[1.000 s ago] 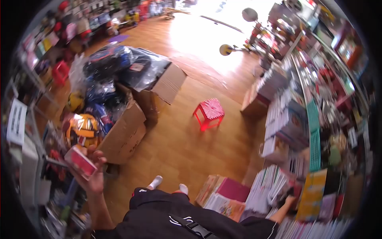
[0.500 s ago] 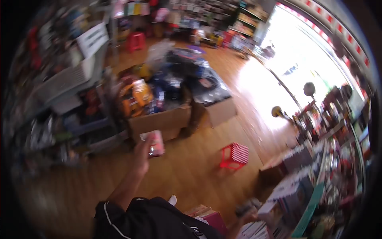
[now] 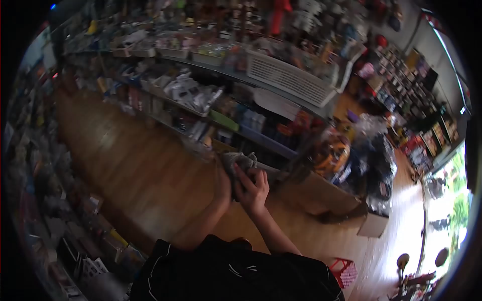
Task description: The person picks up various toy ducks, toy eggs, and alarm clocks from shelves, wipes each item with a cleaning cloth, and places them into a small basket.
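Both of my hands meet in front of my chest around a crumpled grey cloth-like item. My right hand (image 3: 255, 186) has its fingers wrapped over the right side of the grey item (image 3: 240, 161). Against the item's left side lies my left hand (image 3: 224, 183), its fingers mostly hidden behind it. The pink packet is not visible.
Shelves with a white basket (image 3: 291, 78) and a tray of packaged goods (image 3: 193, 95) run ahead. Cardboard boxes (image 3: 326, 198) with bagged goods stand at the right, a red stool (image 3: 344, 272) at lower right. More goods (image 3: 95, 241) line the left.
The view has swung left toward the shelves. My hands, apart before, are now together. My left hand no longer shows the pink packet, and the grey item is now between both hands.
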{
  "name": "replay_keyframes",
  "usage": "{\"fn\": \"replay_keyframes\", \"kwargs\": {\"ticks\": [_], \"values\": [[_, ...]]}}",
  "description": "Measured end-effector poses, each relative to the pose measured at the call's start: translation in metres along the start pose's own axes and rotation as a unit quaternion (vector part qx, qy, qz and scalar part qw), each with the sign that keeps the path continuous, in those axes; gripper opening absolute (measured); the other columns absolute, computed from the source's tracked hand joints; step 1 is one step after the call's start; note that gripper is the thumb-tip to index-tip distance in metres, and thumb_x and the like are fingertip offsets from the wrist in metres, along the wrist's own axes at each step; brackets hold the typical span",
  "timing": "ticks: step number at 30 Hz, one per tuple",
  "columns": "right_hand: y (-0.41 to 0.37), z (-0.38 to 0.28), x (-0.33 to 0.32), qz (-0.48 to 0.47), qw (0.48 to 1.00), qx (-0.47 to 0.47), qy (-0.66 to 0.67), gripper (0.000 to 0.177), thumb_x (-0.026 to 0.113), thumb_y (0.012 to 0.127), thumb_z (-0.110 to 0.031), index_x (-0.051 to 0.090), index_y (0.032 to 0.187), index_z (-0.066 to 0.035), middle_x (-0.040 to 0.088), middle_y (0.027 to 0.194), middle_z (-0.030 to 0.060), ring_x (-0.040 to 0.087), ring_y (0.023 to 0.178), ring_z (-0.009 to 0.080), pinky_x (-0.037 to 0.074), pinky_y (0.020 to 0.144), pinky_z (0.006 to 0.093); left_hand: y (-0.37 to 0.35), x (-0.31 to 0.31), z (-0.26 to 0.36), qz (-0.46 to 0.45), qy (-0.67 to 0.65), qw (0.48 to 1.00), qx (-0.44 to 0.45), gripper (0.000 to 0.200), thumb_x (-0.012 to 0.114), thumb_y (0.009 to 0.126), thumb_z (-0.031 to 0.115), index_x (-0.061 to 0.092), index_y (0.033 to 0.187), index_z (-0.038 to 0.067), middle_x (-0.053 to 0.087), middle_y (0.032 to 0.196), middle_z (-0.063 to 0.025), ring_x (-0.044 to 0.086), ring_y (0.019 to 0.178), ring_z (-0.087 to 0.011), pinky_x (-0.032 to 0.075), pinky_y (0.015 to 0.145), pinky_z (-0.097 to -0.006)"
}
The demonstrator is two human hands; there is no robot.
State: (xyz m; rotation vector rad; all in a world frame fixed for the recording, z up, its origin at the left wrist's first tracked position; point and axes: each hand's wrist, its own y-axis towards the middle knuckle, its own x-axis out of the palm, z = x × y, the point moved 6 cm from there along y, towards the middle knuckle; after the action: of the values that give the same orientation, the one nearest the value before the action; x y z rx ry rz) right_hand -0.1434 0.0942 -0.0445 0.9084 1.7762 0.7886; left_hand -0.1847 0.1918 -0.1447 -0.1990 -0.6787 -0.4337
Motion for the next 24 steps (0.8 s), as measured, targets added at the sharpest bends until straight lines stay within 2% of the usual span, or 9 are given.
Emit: {"fn": "replay_keyframes", "kwargs": {"ticks": [3, 5, 7, 9, 11, 15, 21, 23, 24], "values": [[0.054, 0.011, 0.048, -0.004, 0.995, 0.095, 0.024, 0.023, 0.059, 0.064, -0.002, 0.062, 0.087, -0.003, 0.048, 0.072, 0.0119, 0.047, 0.072, 0.0273, 0.040, 0.066, 0.0364, 0.015, -0.012, 0.060, 0.045, 0.084, 0.995, 0.042, 0.046, 0.025, 0.091, 0.044, 0.044, 0.103, 0.003, 0.045, 0.094, -0.0050, 0.045, 0.082, -0.0124, 0.038, 0.074, -0.0267], [0.072, 0.020, 0.079, -0.004, 0.992, 0.119, 0.046, 0.014, 0.055, 0.068, 0.000, 0.058, 0.082, 0.001, 0.048, 0.071, 0.0135, 0.047, 0.072, 0.0286, 0.040, 0.065, 0.0355, 0.037, -0.008, 0.101, 0.047, 0.247, 0.928, 0.275, 0.043, 0.027, 0.092, 0.040, 0.044, 0.102, 0.002, 0.046, 0.091, -0.0055, 0.044, 0.077, -0.0120, 0.038, 0.069, -0.0253], [0.077, 0.029, 0.107, 0.028, 0.980, 0.143, 0.132, 0.015, 0.052, 0.073, 0.000, 0.057, 0.088, 0.003, 0.047, 0.072, 0.0137, 0.047, 0.072, 0.0285, 0.039, 0.066, 0.0332, 0.071, -0.005, 0.122, 0.068, 0.243, 0.922, 0.294, 0.039, 0.028, 0.092, 0.036, 0.044, 0.099, 0.001, 0.046, 0.088, -0.0063, 0.044, 0.074, -0.0124, 0.038, 0.066, -0.0244], [0.098, 0.029, 0.125, 0.086, 0.977, 0.096, 0.170, 0.023, 0.053, 0.075, -0.001, 0.055, 0.097, 0.004, 0.047, 0.076, 0.0143, 0.048, 0.070, 0.0286, 0.040, 0.065, 0.0339, 0.120, -0.003, 0.121, 0.037, 0.103, 0.974, 0.197, 0.035, 0.030, 0.092, 0.034, 0.044, 0.096, 0.002, 0.047, 0.087, -0.0072, 0.044, 0.070, -0.0130, 0.038, 0.063, -0.0242], [0.125, 0.057, 0.144, 0.083, 0.977, 0.153, 0.127, 0.027, 0.054, 0.077, -0.006, 0.053, 0.102, 0.004, 0.047, 0.084, 0.0174, 0.050, 0.075, 0.0296, 0.040, 0.069, 0.0337, 0.154, 0.007, 0.121, -0.012, 0.271, 0.937, 0.221, 0.033, 0.032, 0.092, 0.031, 0.044, 0.095, 0.001, 0.050, 0.082, -0.0070, 0.046, 0.072, -0.0127, 0.039, 0.067, -0.0255], [0.186, 0.093, 0.198, 0.034, 0.973, 0.153, 0.171, 0.028, 0.049, 0.080, -0.009, 0.049, 0.104, 0.006, 0.045, 0.092, 0.0168, 0.047, 0.081, 0.0288, 0.038, 0.076, 0.0349, 0.229, 0.022, 0.144, -0.075, 0.247, 0.926, 0.275, 0.032, 0.041, 0.089, 0.033, 0.044, 0.094, 0.002, 0.053, 0.083, -0.0093, 0.049, 0.075, -0.0139, 0.039, 0.066, -0.0274], [0.248, 0.145, 0.263, 0.055, 0.953, 0.231, 0.189, 0.031, 0.057, 0.079, -0.011, 0.043, 0.056, 0.004, 0.040, 0.052, 0.0082, 0.034, 0.048, 0.0168, 0.032, 0.047, 0.0294, 0.312, -0.004, 0.154, -0.132, 0.452, 0.880, 0.060, 0.043, 0.059, 0.078, 0.038, 0.044, 0.095, 0.001, 0.055, 0.080, -0.0063, 0.054, 0.069, -0.0155, 0.044, 0.062, -0.0270], [0.254, 0.171, 0.287, 0.106, 0.859, 0.373, 0.334, 0.036, 0.056, 0.082, -0.015, 0.044, 0.052, -0.001, 0.043, 0.053, -0.0002, 0.031, 0.049, 0.0124, 0.029, 0.046, 0.0279, 0.341, -0.015, 0.158, -0.144, 0.279, 0.944, 0.096, 0.034, 0.065, 0.075, 0.027, 0.043, 0.090, 0.005, 0.054, 0.080, -0.0050, 0.053, 0.073, -0.0094, 0.045, 0.060, -0.0230], [0.255, 0.183, 0.302, 0.152, 0.756, 0.441, 0.460, 0.025, 0.053, 0.083, -0.024, 0.051, 0.070, -0.003, 0.051, 0.068, 0.0025, 0.041, 0.058, 0.0130, 0.036, 0.053, 0.0276, 0.347, -0.018, 0.166, -0.132, 0.147, 0.980, -0.036, 0.036, 0.063, 0.076, 0.029, 0.045, 0.095, 0.004, 0.055, 0.085, -0.0060, 0.056, 0.077, -0.0120, 0.047, 0.064, -0.0254]]}}
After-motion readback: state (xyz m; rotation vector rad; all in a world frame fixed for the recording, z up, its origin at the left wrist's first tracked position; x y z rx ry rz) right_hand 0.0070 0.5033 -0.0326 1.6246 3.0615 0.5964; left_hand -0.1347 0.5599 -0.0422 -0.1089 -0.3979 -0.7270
